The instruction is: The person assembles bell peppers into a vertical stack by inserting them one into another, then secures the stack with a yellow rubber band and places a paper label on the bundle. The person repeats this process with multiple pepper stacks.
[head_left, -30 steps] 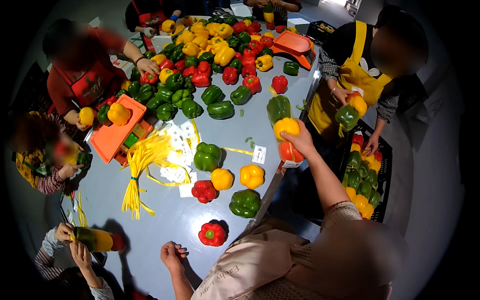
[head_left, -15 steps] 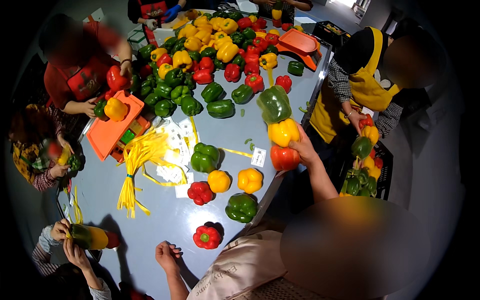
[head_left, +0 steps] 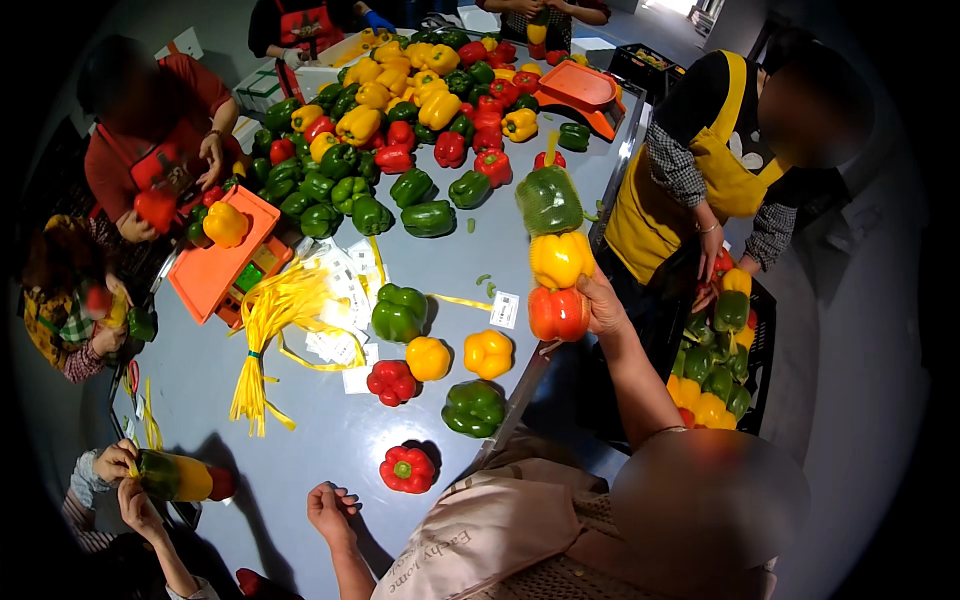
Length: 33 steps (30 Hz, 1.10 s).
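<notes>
My right hand [head_left: 603, 303] is closed around the side of a mesh net of bell peppers [head_left: 549, 205], at the right edge of the table. Inside it a green, a yellow and a red pepper are stacked upright, with a yellow strap at the top. Whether its base touches the table, I cannot tell. My left hand [head_left: 332, 510] hovers over or rests on the near table, empty, its fingers loosely bent and apart. Closest to it is a loose red pepper [head_left: 407, 469]. Beyond lie a green pepper [head_left: 473, 409], a yellow pepper [head_left: 489, 354] and several others.
A bundle of yellow straps [head_left: 262, 350] with white tags lies mid-table. Behind is a large pepper pile [head_left: 400, 110]. Orange scales [head_left: 225, 262] stand left and far right. Co-workers surround the table; one at right bends over a black crate [head_left: 765, 350] of netted peppers.
The view has shifted slightly; my hands keep nearly the same pose. The co-worker at right has lowered a net of peppers toward the crate. At left, a co-worker's red pepper has moved down and away.
</notes>
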{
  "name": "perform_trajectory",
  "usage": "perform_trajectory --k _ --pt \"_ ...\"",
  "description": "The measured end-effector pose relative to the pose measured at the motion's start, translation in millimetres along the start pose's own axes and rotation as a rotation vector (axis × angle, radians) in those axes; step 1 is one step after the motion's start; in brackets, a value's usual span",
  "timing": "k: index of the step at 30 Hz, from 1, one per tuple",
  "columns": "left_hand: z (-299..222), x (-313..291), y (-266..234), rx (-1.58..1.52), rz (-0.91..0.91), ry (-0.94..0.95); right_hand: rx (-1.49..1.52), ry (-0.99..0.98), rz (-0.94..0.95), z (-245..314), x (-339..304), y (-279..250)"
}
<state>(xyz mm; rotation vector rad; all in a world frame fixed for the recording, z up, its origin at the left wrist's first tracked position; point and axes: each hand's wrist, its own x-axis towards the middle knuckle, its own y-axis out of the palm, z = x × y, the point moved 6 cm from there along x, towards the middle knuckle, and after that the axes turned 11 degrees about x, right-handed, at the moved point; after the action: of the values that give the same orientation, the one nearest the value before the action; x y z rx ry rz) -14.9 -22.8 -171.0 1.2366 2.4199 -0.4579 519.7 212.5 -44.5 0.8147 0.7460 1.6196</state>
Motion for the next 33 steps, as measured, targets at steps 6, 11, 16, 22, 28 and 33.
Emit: perform_trajectory --k 6,11,16,22,28,33 --pt "2.3 -0.8 -2.1 0.004 -0.001 -0.014 -0.074 -0.006 0.100 7.1 -15.1 18.4" --pt "2.8 -1.3 -3.1 0.015 -0.017 -0.023 -0.074 0.013 0.154 0.1 -10.8 16.8" --pt "1.5 1.2 -0.2 0.006 -0.006 -0.008 -0.128 -0.013 0.072 -5.2 -10.8 0.1" --pt "1.0 -1.3 -2.3 0.026 -0.031 -0.030 0.107 -0.019 0.107 -9.2 -9.2 10.3" --pt "-4.1 -1.8 1.1 -0.009 -0.005 -0.016 0.255 0.021 -0.053 -3.9 6.7 -30.3" --pt "-0.2 -0.8 -2.3 0.019 -0.045 -0.026 -0.488 -0.199 -0.133 3.0 22.5 -80.0"
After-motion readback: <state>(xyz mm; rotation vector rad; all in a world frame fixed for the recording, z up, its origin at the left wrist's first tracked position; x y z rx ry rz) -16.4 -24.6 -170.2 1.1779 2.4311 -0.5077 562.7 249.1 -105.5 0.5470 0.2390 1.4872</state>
